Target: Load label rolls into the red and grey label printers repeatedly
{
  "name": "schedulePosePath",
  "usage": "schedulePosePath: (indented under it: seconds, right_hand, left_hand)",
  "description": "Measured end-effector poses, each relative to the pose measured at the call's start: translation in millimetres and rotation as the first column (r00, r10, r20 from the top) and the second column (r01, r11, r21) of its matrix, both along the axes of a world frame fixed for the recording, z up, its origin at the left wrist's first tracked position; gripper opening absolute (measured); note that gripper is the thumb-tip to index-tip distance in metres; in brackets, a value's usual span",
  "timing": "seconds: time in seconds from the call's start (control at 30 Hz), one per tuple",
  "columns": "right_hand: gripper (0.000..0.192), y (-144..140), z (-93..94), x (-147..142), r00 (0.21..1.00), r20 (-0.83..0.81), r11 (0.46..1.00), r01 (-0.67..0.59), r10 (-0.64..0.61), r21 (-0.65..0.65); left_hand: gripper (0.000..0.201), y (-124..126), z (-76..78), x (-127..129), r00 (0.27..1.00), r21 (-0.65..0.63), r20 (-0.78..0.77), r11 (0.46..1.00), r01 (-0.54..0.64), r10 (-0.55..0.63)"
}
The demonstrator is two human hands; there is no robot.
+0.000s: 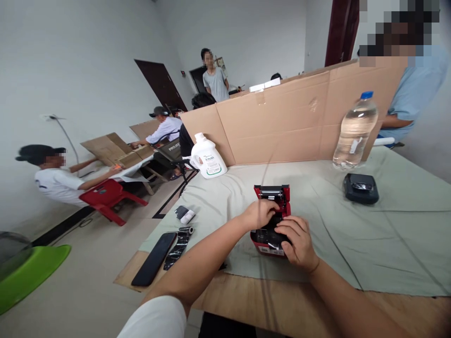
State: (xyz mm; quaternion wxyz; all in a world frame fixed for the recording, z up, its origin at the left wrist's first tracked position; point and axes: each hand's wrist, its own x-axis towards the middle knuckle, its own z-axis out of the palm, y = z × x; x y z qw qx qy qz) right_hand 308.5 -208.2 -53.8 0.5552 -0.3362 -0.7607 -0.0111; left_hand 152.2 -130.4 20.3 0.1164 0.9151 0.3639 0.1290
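A small red and black printer (269,251) stands on the cloth in front of me, its lid (272,191) raised. My left hand (260,214) reaches into it from the left, fingertips bent together inside the red housing. What those fingers hold, if anything, is hidden. From the right, my right hand (298,240) curls its fingers over the printer's edge, thumb against the front side. Left of the printer lies a black shiny film strip with a small roll (181,241). Beside that are a black phone (154,259) and a small grey-white packet (185,214).
A white jug (208,157) leans near a tall cardboard panel (278,122). At the right stand a large water bottle (355,131) and a black device (361,188). The table's bare wooden edge (246,300) runs nearest me. Several people sit or stand beyond.
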Motion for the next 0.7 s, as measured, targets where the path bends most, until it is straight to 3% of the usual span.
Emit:
schedulePosePath:
  seconds: [0.13, 0.23, 0.4, 0.6, 0.7]
  right_hand:
    - [0.028, -3, 3.0, -3, 0.998, 0.065, 0.998, 0.018, -0.022, 0.061]
    - [0.028, -2, 2.2, -4, 0.995, 0.09, 0.997, 0.028, -0.035, 0.072]
    - [0.027, -1, -1.0, -3, 0.993, 0.114, 0.996, 0.034, -0.043, 0.078]
    - [0.022, -3, -4.3, -3, 0.986, 0.107, 0.992, 0.127, -0.129, 0.028]
    - [0.031, -1, -4.5, -4, 0.991, 0.068, 0.993, 0.117, -0.117, 0.008]
  left_hand:
    - [0.023, -8, 0.3, -16, 0.919, 0.218, 0.388, 0.962, -0.165, 0.07]
    - [0.031, 0, 0.8, -21, 0.88, 0.313, 0.461, 0.907, -0.283, 0.115]
    - [0.047, 2, -6.2, -24, 0.863, 0.134, 0.494, 0.971, -0.2, 0.11]
    - [0.052, -44, -29.6, -31, 0.761, 0.009, 0.627, 0.976, -0.218, 0.164]
    - [0.048, -60, -47.9, -30, 0.691, 0.006, 0.707, 0.976, -0.217, 0.15]
